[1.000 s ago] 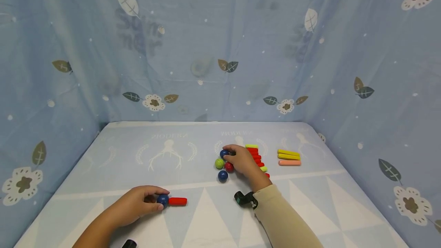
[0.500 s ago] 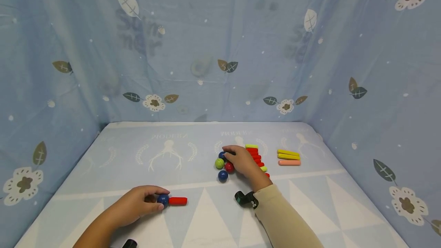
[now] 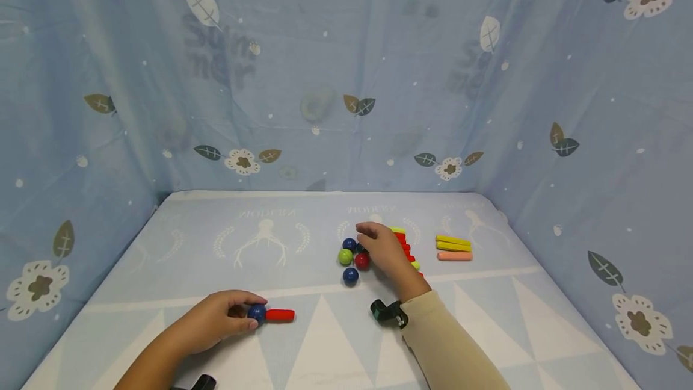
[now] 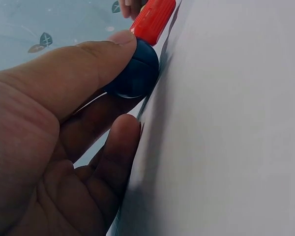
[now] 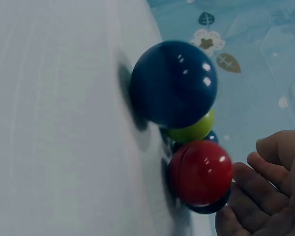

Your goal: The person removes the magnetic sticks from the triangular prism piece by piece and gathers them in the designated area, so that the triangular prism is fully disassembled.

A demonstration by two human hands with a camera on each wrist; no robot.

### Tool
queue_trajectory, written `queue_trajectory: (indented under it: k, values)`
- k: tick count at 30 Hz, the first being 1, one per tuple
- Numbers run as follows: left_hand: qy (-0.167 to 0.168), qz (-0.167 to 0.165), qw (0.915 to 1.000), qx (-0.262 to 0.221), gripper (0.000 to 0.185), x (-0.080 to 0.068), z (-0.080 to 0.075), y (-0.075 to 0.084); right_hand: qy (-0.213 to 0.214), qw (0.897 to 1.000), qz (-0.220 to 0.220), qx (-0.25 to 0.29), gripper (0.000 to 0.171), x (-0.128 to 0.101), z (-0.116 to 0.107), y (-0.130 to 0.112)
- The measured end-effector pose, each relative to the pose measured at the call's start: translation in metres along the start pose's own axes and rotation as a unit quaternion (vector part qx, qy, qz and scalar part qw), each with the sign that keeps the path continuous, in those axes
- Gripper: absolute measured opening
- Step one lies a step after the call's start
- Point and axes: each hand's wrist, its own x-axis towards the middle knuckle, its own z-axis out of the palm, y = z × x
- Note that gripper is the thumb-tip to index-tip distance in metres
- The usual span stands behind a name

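I found the left hand pinching a dark blue ball between thumb and fingers on the tabletop; a red stick lay touching that ball at its 3 o'clock. The wrist view showed the thumb pressed over the ball's top, so I judged that grip sound, though the ball-to-stick joint looked liable to part if the hand rolled.

The right hand hovered with fingers loosely curled, holding nothing that I could see. Just at its 9 o'clock sat a cluster: a red ball, a green ball and two further blue balls, touching or nearly so. A row of red sticks lay partly hidden beneath the hand.

I judged the main risk to be scatter: a careless fingertip at the cluster could send the balls rolling. Yellow sticks and a pink stick lay well apart at 3 o'clock, out of harm.
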Motion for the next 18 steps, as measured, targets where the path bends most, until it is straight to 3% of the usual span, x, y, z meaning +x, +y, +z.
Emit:
queue_trajectory:
  k: [7, 13, 18]
  values:
    - [0.001, 0.006, 1.0, 0.002, 0.04, -0.001, -0.001, 0.001, 0.016, 1.0, -0.023, 0.005, 0.021, -0.019, 0.003, -0.031]
    - [-0.004, 0.018, 0.9998, -0.005, 0.041, -0.003, -0.002, 0.002, -0.036, 0.997, -0.07, 0.007, 0.021, -0.044, 0.015, -0.062]
    - [-0.001, 0.005, 1.0, -0.001, 0.04, -0.003, -0.001, 0.003, -0.085, 0.989, -0.117, -0.015, 0.021, -0.067, 0.03, -0.081]
